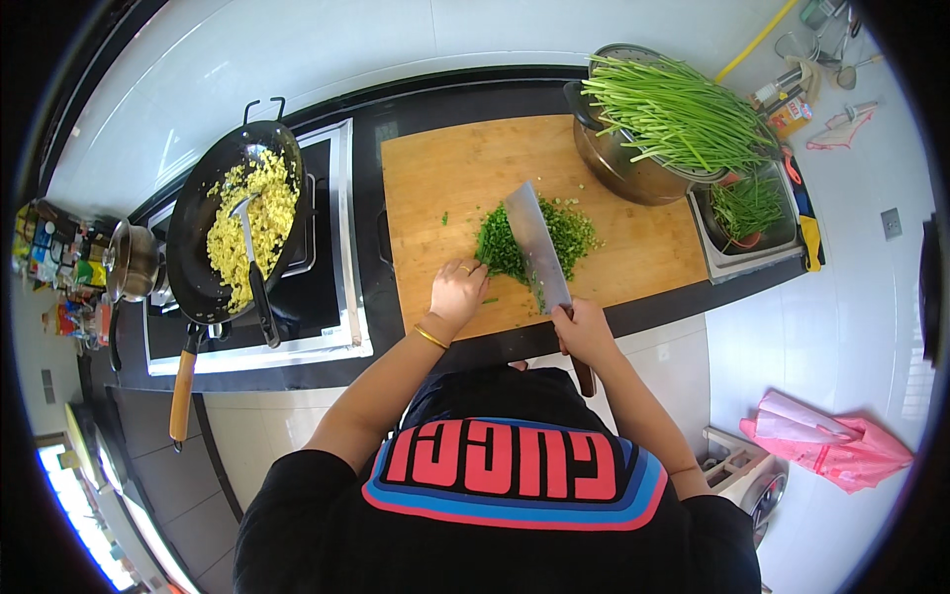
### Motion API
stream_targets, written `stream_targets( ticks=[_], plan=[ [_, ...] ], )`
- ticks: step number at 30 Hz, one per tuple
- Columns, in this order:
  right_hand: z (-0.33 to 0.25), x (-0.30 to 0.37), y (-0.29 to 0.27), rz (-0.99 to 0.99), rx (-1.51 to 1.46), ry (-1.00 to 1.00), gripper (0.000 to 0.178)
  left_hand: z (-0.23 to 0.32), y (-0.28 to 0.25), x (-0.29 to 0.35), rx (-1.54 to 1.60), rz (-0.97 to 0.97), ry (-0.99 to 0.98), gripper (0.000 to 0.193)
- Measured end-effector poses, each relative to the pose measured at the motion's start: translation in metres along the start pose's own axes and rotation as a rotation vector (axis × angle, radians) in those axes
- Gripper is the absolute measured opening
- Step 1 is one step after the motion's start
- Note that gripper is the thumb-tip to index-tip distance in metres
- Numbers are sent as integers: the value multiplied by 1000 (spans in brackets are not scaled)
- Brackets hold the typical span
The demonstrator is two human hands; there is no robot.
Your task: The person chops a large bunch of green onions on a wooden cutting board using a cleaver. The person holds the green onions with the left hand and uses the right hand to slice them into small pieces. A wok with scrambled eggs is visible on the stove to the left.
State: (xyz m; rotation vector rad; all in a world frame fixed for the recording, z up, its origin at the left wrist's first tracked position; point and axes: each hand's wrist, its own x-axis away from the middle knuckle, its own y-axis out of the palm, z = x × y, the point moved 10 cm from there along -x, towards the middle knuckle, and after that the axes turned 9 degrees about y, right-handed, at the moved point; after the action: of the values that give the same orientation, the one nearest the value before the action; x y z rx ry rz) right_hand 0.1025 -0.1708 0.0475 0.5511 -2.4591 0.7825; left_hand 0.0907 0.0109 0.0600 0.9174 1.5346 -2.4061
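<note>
A heap of finely chopped green chives (502, 247) lies on the wooden cutting board (435, 183). Across the heap stands a broad cleaver (534, 236), its blade flecked with green bits. The wooden handle is gripped by my right hand (588, 335) at the board's front edge. My left hand (460, 290), with a gold bracelet at the wrist, rests on the board at the near left side of the heap. Its fingertips touch the chives, with the fingers slightly bent and nothing visibly gripped. Paler chopped pieces show to the right of the blade.
Left, a wok (188, 252) of yellow scrambled egg with a spatula (259, 287) sits on the stove (353, 297). Long uncut green stalks (683, 109) lie over a large metal pot (618, 163) at the back right. Beside it, a sink (727, 265) contains more greens.
</note>
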Motion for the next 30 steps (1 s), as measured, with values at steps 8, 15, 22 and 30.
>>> stream_targets(
  ticks=[8, 15, 22, 30],
  plan=[
    [-11, 5, -7, 87, 157, -117, 26, 0, -14, 20, 24, -32, 43, 11],
    [-26, 6, 14, 42, 501, -210, 24, -2, -21, 23, 130, -43, -75, 11],
    [-22, 0, 26, 22, 631, -204, 23, -22, -9, 22, 278, -116, -258, 11],
    [-25, -4, 25, 22, 630, -222, 22, -31, -15, 21, 256, 44, -345, 19]
  ],
)
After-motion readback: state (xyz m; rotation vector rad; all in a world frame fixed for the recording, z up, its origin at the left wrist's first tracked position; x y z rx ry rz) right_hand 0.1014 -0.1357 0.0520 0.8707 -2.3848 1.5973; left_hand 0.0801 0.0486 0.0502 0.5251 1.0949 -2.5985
